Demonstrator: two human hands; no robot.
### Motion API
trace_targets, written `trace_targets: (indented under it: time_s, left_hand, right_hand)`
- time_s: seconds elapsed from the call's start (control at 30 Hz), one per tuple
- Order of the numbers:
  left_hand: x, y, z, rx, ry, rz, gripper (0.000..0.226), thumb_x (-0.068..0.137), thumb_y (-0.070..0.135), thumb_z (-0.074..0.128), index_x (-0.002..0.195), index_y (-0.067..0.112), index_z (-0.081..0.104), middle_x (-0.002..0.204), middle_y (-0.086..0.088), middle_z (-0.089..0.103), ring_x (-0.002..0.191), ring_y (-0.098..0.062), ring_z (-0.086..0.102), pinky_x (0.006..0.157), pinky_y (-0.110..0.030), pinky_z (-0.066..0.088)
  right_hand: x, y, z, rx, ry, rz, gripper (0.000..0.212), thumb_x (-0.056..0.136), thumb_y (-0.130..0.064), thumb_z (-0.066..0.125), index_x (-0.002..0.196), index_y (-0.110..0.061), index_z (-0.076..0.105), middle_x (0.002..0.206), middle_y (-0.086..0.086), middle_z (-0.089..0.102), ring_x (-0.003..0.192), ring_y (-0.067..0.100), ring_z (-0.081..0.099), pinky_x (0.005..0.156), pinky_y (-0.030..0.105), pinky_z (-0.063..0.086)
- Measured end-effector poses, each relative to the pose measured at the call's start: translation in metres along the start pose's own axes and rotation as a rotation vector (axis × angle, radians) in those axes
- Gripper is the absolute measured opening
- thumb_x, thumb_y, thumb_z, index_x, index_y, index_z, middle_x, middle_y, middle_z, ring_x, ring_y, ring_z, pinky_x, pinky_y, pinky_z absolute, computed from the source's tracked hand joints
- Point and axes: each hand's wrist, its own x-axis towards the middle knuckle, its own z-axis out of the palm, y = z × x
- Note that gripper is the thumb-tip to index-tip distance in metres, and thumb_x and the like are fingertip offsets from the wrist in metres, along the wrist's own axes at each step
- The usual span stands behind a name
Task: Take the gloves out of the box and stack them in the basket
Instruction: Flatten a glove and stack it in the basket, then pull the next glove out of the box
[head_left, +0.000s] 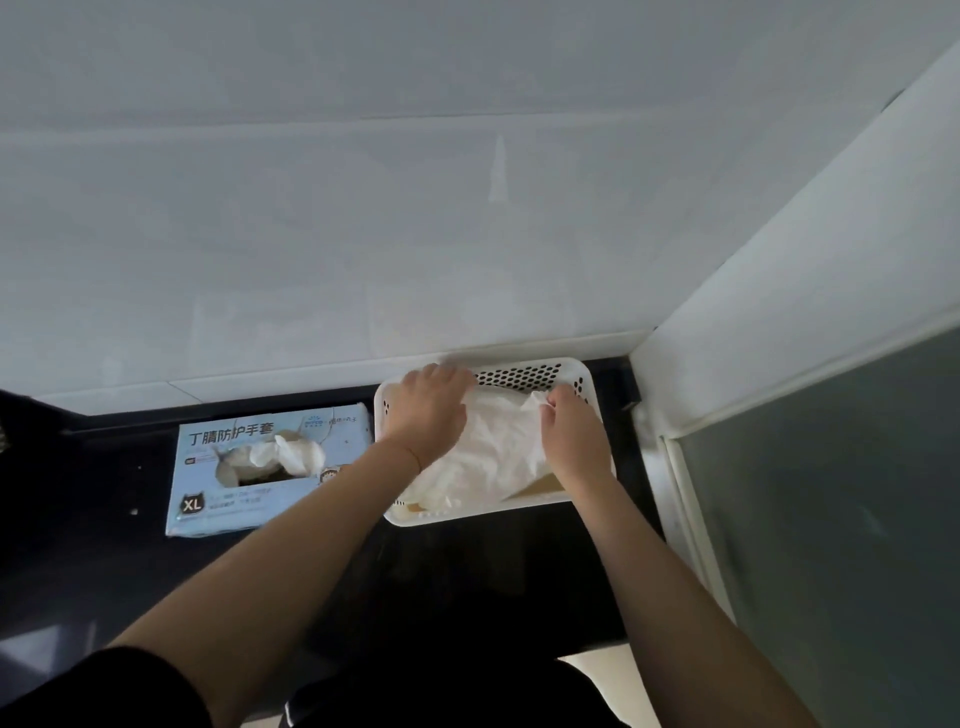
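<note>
**Gloves in the basket, both hands on them**

White gloves (488, 452) lie in the white basket (519, 374). The left hand (428, 410) presses them flat-fingered; the right hand (574, 441) pinches an edge. The blue box (208, 467) beside it reads "丁腈防护手套" and "XL"; its smaller print is illegible.

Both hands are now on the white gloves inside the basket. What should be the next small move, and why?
Probably let go and send the left hand back to the glove box. The gloves already lie inside the white basket, with the right hand pinching their edge, and another glove sticks out of the box's opening, ready to pull.
</note>
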Motion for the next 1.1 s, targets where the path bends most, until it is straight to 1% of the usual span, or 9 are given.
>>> trace_targets:
  time_s: [0.1,0.2,0.3,0.47,0.67,0.8,0.87,1.0,1.1]
  left_hand:
    - [-0.020,0.025,0.019,0.040,0.195,0.170,0.033,0.080,0.028,0.061,0.110,0.015,0.066,0.113,-0.009,0.063,0.106,-0.030,0.059,0.097,-0.043,0.042]
    - [-0.031,0.030,0.037,0.064,-0.002,0.097,0.056,0.084,0.052,0.042,0.125,0.019,0.060,0.134,-0.009,0.057,0.129,-0.031,0.050,0.113,-0.046,0.027]
    - [-0.037,0.024,0.042,0.112,-0.207,0.003,0.080,0.084,0.069,0.041,0.151,0.025,0.032,0.161,-0.005,0.023,0.151,-0.028,0.014,0.122,-0.053,0.005]
    - [-0.038,0.017,0.040,0.155,-0.305,-0.030,0.102,0.079,0.081,0.042,0.157,0.030,0.000,0.165,-0.003,-0.010,0.151,-0.024,-0.016,0.120,-0.054,-0.008]
    - [-0.036,0.016,0.035,0.113,-0.298,0.000,0.101,0.080,0.081,0.041,0.157,0.029,0.002,0.165,-0.001,-0.008,0.152,-0.023,-0.013,0.121,-0.053,-0.006]
    - [-0.051,0.011,0.016,-0.179,0.076,-0.002,0.063,0.085,0.057,0.042,0.135,0.020,0.052,0.147,-0.007,0.046,0.139,-0.029,0.038,0.118,-0.046,0.021]
    - [-0.060,-0.001,0.004,-0.268,0.222,-0.069,0.051,0.083,0.047,0.044,0.120,0.016,0.062,0.132,-0.009,0.057,0.125,-0.031,0.051,0.108,-0.045,0.034]
    - [-0.087,-0.052,-0.022,-0.230,0.224,-0.166,0.063,0.079,0.053,0.049,0.132,0.019,0.055,0.141,-0.005,0.050,0.135,-0.028,0.042,0.114,-0.046,0.029]
    - [-0.120,-0.113,-0.039,-0.169,0.087,-0.283,0.086,0.080,0.060,0.061,0.151,0.022,0.030,0.160,-0.001,0.025,0.150,-0.023,0.014,0.122,-0.050,0.011]
  right_hand:
    - [0.002,0.000,0.005,-0.075,0.020,0.007,0.017,0.103,-0.016,0.041,0.111,-0.008,0.053,0.084,0.001,0.060,0.066,0.015,0.054,0.051,0.026,0.034]
    - [0.006,0.001,0.007,-0.098,0.005,0.053,0.022,0.102,-0.012,0.039,0.119,-0.008,0.052,0.085,0.002,0.061,0.067,0.017,0.053,0.056,0.030,0.042]
    - [0.009,0.002,0.006,-0.113,0.009,0.102,0.028,0.102,-0.010,0.038,0.128,-0.006,0.047,0.084,0.004,0.057,0.067,0.018,0.051,0.054,0.030,0.039]
    - [0.013,0.001,0.009,-0.111,0.034,0.125,0.026,0.102,-0.013,0.038,0.124,-0.004,0.048,0.096,0.011,0.063,0.076,0.024,0.058,0.057,0.031,0.037]
    - [0.003,-0.010,-0.003,-0.252,0.098,0.059,0.024,0.099,-0.015,0.045,0.121,-0.004,0.050,0.114,0.012,0.054,0.092,0.025,0.060,0.061,0.030,0.044]
    - [-0.011,-0.041,-0.008,-0.155,0.167,-0.082,0.015,0.097,-0.013,0.048,0.107,-0.004,0.056,0.107,0.011,0.053,0.078,0.022,0.053,0.058,0.030,0.037]
    - [-0.019,-0.065,-0.003,-0.100,0.167,-0.154,0.011,0.096,-0.012,0.049,0.098,-0.004,0.057,0.099,0.010,0.054,0.070,0.020,0.048,0.056,0.029,0.033]
    - [-0.038,-0.122,0.023,-0.003,0.056,-0.261,0.007,0.096,-0.013,0.052,0.096,-0.008,0.056,0.092,0.004,0.055,0.071,0.018,0.050,0.059,0.029,0.037]
    - [-0.057,-0.173,0.061,0.000,-0.043,-0.324,0.006,0.096,-0.015,0.052,0.093,-0.011,0.056,0.088,0.000,0.052,0.073,0.019,0.052,0.061,0.032,0.042]
